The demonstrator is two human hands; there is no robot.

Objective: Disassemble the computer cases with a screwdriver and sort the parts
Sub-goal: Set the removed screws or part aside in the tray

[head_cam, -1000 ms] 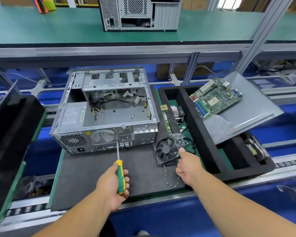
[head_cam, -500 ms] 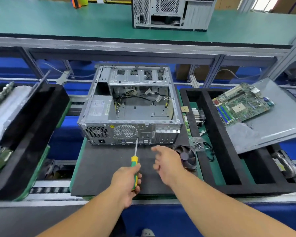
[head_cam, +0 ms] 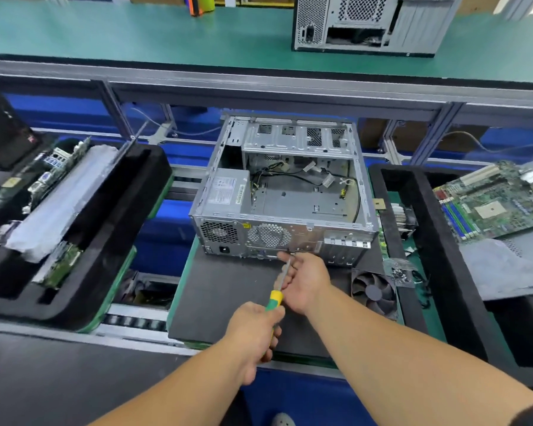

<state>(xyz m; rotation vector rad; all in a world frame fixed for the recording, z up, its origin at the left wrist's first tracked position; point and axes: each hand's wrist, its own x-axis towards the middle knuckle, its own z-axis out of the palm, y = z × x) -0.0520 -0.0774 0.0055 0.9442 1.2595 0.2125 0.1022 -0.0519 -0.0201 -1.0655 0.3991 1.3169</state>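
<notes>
Computer case (head_cam: pixel 285 192) is lying on its side on the dark mat (head_cam: pixel 228 299) in the middle of the worktop, open side up, rear panel facing the person, so the back screws are right there to reach. It's mostly gutted: power supply (head_cam: pixel 225 192) in the near-left corner plus some loose cables.

Left hand (head_cam: pixel 253 333) has its grip wrapped round the yellow-green handle of the screwdriver (head_cam: pixel 274 299), shaft pointing up at the bottom edge of the rear panel. Right hand (head_cam: pixel 305 281) sits alongside the shaft with fingers mostly straight, fingertips up by the tip against the panel. Looks like it's steadying the bit onto a screw, though I can't make out the screw itself. I wouldn't call it a pinch, more a loose guiding touch.

Sorted stuff explains the layout: black foam tray (head_cam: pixel 413 241) on the right carries the motherboard (head_cam: pixel 493 204) on a grey side panel, and the fan (head_cam: pixel 374 292) lies on the mat's right edge just beside that tray. Another foam tray (head_cam: pixel 120 226) on the left is filled with parts too.

Versus a second ago: the right hand was down at the fan, then let go and swung over mid-air; now it's at the screwdriver shaft. The view has also shifted left, with the left tray showing more.
</notes>
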